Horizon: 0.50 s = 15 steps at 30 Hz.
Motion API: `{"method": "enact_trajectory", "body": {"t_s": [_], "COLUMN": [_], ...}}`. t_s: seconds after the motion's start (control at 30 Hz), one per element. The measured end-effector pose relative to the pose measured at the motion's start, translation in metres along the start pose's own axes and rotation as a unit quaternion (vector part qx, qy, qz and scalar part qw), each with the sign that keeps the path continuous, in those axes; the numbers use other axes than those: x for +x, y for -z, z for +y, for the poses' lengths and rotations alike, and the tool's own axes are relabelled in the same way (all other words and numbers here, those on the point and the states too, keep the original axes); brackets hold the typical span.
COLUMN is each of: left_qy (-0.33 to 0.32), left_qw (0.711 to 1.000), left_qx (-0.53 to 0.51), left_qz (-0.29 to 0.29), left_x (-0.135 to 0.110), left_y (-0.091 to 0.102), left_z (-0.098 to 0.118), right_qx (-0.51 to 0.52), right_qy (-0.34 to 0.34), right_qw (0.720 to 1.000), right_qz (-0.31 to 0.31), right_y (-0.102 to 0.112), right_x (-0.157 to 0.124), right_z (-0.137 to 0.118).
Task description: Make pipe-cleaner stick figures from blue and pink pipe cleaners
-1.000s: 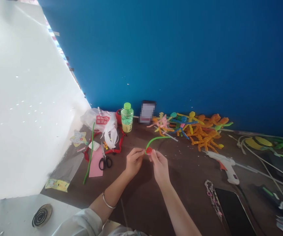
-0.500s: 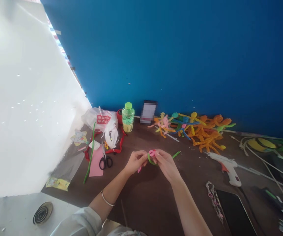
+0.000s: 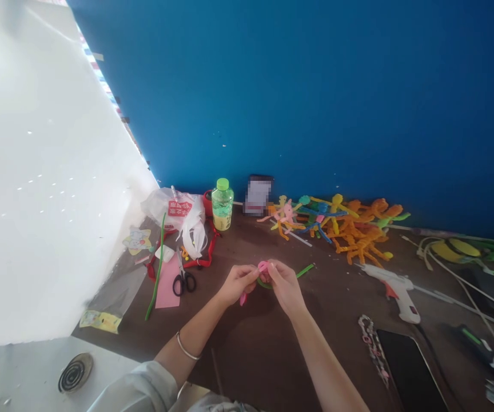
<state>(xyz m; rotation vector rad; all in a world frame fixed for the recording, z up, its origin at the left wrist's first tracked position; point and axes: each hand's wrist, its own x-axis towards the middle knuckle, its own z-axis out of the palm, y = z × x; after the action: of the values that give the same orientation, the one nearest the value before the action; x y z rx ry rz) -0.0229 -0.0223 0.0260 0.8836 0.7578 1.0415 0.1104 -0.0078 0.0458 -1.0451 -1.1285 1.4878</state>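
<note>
My left hand [image 3: 239, 283] and my right hand [image 3: 285, 286] meet over the middle of the dark table. Between their fingertips is a pink pipe cleaner [image 3: 264, 266] bent into a small loop, and both hands pinch it. One pink end pokes out below my left fingers. A green pipe cleaner [image 3: 266, 284] curves just under the pink loop, partly covered by my fingers. Beyond my right hand a straight green pipe cleaner piece [image 3: 305, 270] sticks out; whether it joins the curved one is hidden.
Left lie scissors [image 3: 182, 279], pink paper [image 3: 167, 289], a long green pipe cleaner [image 3: 156, 280] and a plastic bag [image 3: 193, 223]. A bottle [image 3: 222, 206] and a propped phone [image 3: 258, 195] stand behind. Pipe-cleaner figures [image 3: 358, 234], a glue gun [image 3: 395, 289] and a dark phone [image 3: 412, 372] are right.
The pink loop has become narrower and flatter between my fingertips. My right hand has shifted slightly left, and less of the green curve shows.
</note>
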Motion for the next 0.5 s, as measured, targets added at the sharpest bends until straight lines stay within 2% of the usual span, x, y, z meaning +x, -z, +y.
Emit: {"method": "enact_trajectory", "body": {"t_s": [0.23, 0.37, 0.5], "left_qy": [-0.016, 0.004, 0.016], "left_qw": [1.0, 0.999, 0.996], "left_qx": [0.019, 0.021, -0.035], "left_qz": [0.011, 0.036, 0.086], "left_x": [0.0, 0.004, 0.01], "left_y": [0.002, 0.003, 0.006], "left_z": [-0.002, -0.004, -0.005], "right_qx": [-0.007, 0.006, -0.083], "right_qy": [-0.025, -0.031, -0.008], "right_qw": [1.0, 0.999, 0.995], "right_qz": [0.012, 0.025, 0.061], "right_y": [-0.002, -0.004, -0.001], "right_x": [0.003, 0.006, 0.003], "right_z": [0.008, 0.007, 0.005]}}
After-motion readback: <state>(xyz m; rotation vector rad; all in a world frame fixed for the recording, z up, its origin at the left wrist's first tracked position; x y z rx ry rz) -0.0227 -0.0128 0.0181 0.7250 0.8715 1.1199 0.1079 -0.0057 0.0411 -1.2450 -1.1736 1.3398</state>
